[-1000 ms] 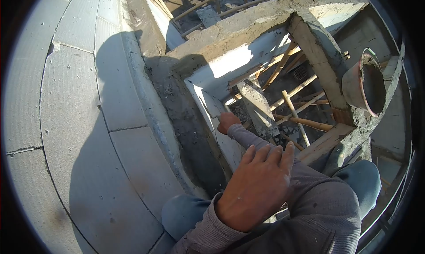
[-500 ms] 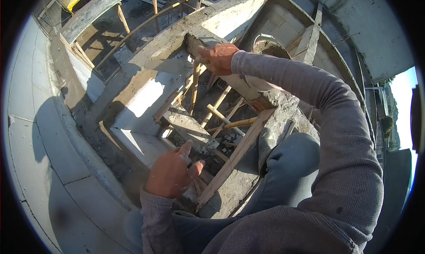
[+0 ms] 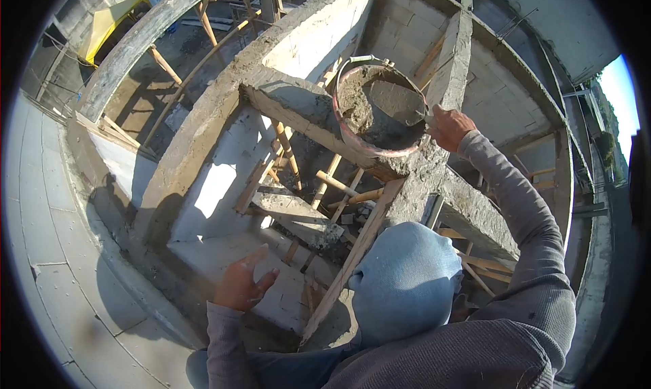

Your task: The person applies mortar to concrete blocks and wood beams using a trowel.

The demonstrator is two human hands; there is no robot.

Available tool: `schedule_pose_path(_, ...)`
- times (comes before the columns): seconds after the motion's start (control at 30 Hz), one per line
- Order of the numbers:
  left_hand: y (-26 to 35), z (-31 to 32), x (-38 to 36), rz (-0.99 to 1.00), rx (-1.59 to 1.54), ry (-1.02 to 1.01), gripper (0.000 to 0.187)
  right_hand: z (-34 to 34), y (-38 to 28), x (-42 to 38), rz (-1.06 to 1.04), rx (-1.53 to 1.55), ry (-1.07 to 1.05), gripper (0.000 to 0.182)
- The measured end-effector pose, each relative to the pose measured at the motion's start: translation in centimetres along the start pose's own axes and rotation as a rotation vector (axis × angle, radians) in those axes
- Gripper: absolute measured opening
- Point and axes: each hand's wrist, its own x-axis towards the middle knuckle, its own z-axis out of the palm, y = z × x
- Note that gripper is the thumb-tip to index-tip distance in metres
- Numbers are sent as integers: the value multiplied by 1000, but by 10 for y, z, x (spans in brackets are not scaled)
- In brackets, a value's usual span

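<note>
My right hand (image 3: 449, 128) is closed round the handle of a trowel at the right rim of a bucket (image 3: 380, 149). The trowel's blade (image 3: 397, 103) reaches into the bucket, over the wet grey mortar (image 3: 354, 104) inside. The bucket has a raised wire handle and rests on the junction of the concrete beams (image 3: 415, 164). My left hand (image 3: 244, 280) hangs in the air above the framed opening, thumb and fingers apart, with nothing in it.
Bamboo poles (image 3: 288, 155) and a rough concrete-caked board (image 3: 291, 209) cross the opening below. A timber board (image 3: 356, 260) edges it near my knee (image 3: 407, 274). Pale block paving (image 3: 61, 240) curves along the left. White-lined formwork bays (image 3: 319, 40) lie beyond.
My right hand, with the trowel, has moved from the far beam corner rightward to the bucket. My left hand has shifted slightly left and down. The view has tilted, showing more of the bucket.
</note>
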Motion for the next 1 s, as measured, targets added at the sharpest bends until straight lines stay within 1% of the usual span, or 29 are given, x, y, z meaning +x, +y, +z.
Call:
schedule_pose_path(0.03, 2, 5, 13, 39, -101, -13, 55, 5, 1, 2, -25, 19, 40, 39)
schedule_pose_path(0.07, 5, 12, 27, 41, -90, -20, 55, 5, 3, 9, -17, 29, 40, 39)
schedule_pose_path(0.13, 14, 30, 59, 61, -526, -64, 56, -13, 0, 22, 34, -104, -175, 30)
schedule_pose_path(0.17, 21, 39, 76, 59, -521, -70, 56, -21, 0, 24, -7, -169, -114, 22)
schedule_pose_path(0.2, 30, 47, 95, 41, -727, -142, 60, -24, 6, 31, -5, -166, -118, 22)
schedule_pose_path(0.23, 39, 57, 116, 22, -935, -215, 64, -27, 14, 40, -55, -218, -83, 22)
schedule_pose_path(0.3, 49, 82, 161, -54, -1410, -282, 80, -41, 22, 52, -137, -315, -15, 19)
schedule_pose_path(0.33, 65, 85, 180, -56, -1411, -280, 80, -49, 21, 55, -139, -315, -16, 19)
schedule_pose_path(0.4, 96, 89, 217, -72, -1151, -192, 81, -59, 18, 63, -218, -379, 39, 18)
schedule_pose_path(0.43, 108, 92, 234, -68, -1146, -191, 81, -57, 18, 71, -221, -345, -48, 21)
schedule_pose_path(0.47, 118, 96, 248, -140, -1209, -157, 82, -53, 16, 75, -220, -342, -46, 21)
schedule_pose_path(0.5, 125, 102, 258, -216, -1269, -123, 84, -50, 10, 75, -245, -334, -100, 19)
schedule_pose_path(0.57, 125, 117, 275, -190, -1275, -113, 85, -41, 1, 75, -261, -300, -208, 18)
schedule_pose_path(0.6, 125, 122, 282, -167, -1285, -104, 86, -34, -1, 74, -265, -294, -201, 18)
schedule_pose_path(0.67, 130, 124, 281, -176, -1293, -80, 84, -20, -8, 70, -304, -197, -269, 20)
schedule_pose_path(0.73, 120, 129, 282, -146, -1377, -135, 83, -6, -16, 68, -339, -123, -270, 23)
schedule_pose_path(0.8, 119, 132, 283, -160, -1367, -152, 82, 5, -30, 71, -349, -97, -353, 24)
schedule_pose_path(0.83, 91, 158, 292, 12, -1080, -135, 82, 10, -34, 69, -356, -72, -304, 24)
schedule_pose_path(0.87, 83, 166, 294, 57, -1011, -112, 83, 14, -35, 70, -365, -48, -257, 24)
schedule_pose_path(0.9, 76, 174, 298, 100, -941, -87, 83, 5, -36, 75, -392, -87, -287, 25)
schedule_pose_path(0.97, 95, 156, 294, 68, -1103, -29, 84, 3, -24, 81, -441, -144, -335, 27)
schedule_pose_path(1.0, 98, 150, 295, 30, -1142, -69, 87, 10, -14, 85, -468, -157, -353, 28)
